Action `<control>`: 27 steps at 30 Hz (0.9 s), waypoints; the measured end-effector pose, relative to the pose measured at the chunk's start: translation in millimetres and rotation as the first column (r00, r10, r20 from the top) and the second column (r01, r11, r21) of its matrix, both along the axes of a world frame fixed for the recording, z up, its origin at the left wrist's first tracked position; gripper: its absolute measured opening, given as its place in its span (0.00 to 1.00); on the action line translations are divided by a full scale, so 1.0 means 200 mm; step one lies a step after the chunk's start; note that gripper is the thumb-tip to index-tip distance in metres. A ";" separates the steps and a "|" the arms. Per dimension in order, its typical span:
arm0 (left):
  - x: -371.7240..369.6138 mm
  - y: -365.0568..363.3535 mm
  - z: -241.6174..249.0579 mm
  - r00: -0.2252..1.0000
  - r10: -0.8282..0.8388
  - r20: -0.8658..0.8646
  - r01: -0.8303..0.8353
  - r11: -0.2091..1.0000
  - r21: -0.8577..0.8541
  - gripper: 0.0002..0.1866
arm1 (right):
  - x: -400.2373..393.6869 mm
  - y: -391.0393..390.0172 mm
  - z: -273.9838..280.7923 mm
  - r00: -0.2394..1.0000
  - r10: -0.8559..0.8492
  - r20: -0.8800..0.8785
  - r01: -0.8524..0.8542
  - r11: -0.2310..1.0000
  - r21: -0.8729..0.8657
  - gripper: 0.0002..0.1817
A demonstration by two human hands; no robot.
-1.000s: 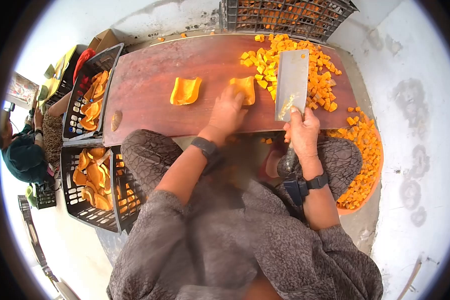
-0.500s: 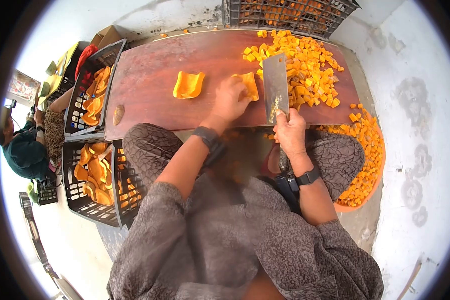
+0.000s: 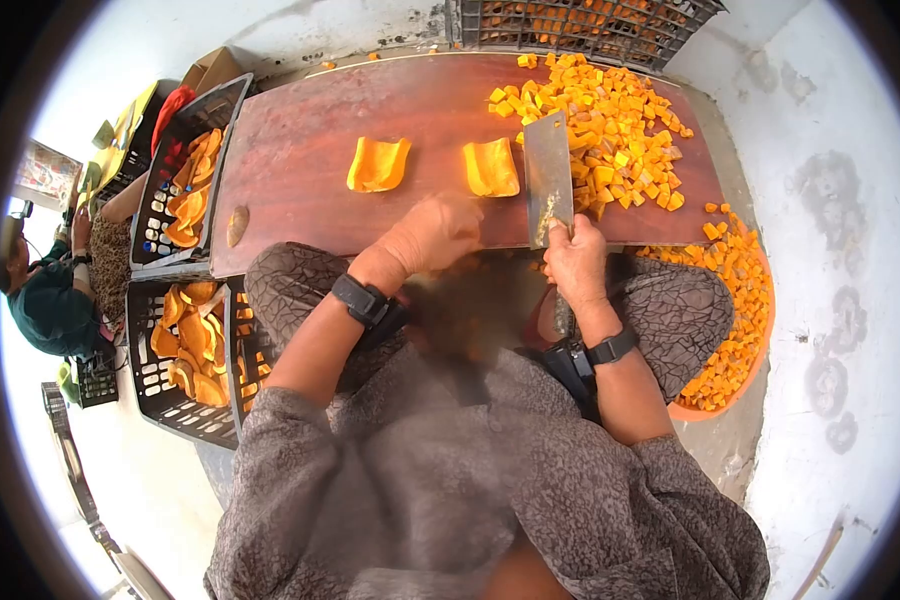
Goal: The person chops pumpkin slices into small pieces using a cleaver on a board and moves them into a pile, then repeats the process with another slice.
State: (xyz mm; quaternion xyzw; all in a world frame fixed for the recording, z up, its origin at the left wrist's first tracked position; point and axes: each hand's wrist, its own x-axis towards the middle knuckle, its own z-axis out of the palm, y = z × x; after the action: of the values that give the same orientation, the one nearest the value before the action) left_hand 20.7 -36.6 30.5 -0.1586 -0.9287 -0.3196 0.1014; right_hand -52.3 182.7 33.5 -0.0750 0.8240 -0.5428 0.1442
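Note:
My right hand (image 3: 576,262) is closed around the handle of a cleaver (image 3: 547,175), its broad blade held over the board against the edge of a heap of diced pumpkin (image 3: 620,150). To the left of the blade lies a curved pumpkin piece (image 3: 491,168), apart from both hands. Farther left rests a second pumpkin piece (image 3: 378,164). My left hand (image 3: 435,232) hovers at the near edge of the reddish board (image 3: 300,170), fingers curled in and blurred by motion; what they may hold is hidden.
Black crates (image 3: 182,365) of pumpkin pieces stand at the left. An orange tub (image 3: 767,335) full of cubes sits by my right knee, and another crate (image 3: 580,30) stands behind the board. A small scrap (image 3: 237,226) lies near the board's left end. Another person (image 3: 55,300) sits far left.
My left hand has let go of the right-hand pumpkin piece and drawn back toward me to the board's near edge. The cleaver has stayed nearly in place.

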 end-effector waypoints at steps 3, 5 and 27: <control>0.04 0.03 0.07 0.986 0.055 0.157 -0.035 0.991 -0.129 0.08 | 0.00 0.00 0.00 0.999 0.022 -0.049 -0.020 0.999 0.037 0.10; 0.02 0.08 0.16 0.859 0.233 0.455 -0.194 0.972 -0.131 0.09 | -0.02 0.02 -0.08 0.994 0.028 -0.103 -0.021 0.998 0.064 0.10; -0.30 0.22 -0.12 0.815 0.578 -0.039 -0.580 0.812 -0.070 0.23 | 0.05 -0.01 -0.03 0.907 0.098 -0.409 0.044 0.945 0.324 0.12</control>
State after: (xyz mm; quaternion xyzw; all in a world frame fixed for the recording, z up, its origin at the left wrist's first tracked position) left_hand -39.3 8.0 6.8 0.1250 -0.9439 -0.2358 0.1947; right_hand -42.9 181.5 26.6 -0.1766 0.9126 -0.3684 -0.0181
